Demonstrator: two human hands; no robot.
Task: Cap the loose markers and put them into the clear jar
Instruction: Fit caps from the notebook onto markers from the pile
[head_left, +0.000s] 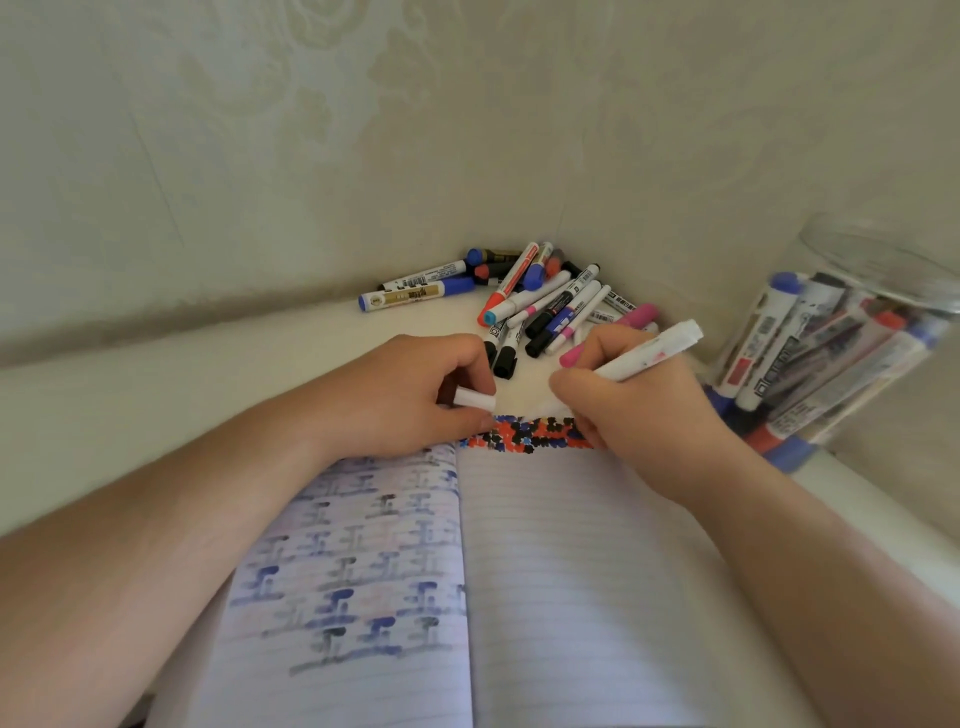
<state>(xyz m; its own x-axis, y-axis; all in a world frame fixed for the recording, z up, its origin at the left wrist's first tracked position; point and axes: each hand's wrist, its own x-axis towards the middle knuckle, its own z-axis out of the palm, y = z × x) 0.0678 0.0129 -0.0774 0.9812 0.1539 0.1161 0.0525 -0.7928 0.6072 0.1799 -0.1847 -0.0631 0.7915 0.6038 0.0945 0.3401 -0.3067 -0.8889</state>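
My left hand (415, 395) pinches a small white cap (475, 398) just above the top edge of an open notebook. My right hand (639, 400) grips a white marker (649, 353) like a pen, its tip hidden behind my fingers near the coloured dots on the page. A pile of loose markers (540, 301) with blue, red, black and pink caps lies in the corner behind my hands. The clear jar (852, 343) stands at the right, tilted in this view, holding several markers.
An open lined notebook (545, 571) covers the near table, its left page full of blue and black marks, with a band of red, blue and black dots (524, 434) along the top. Patterned walls meet in the corner behind. The white table (208, 374) extends left.
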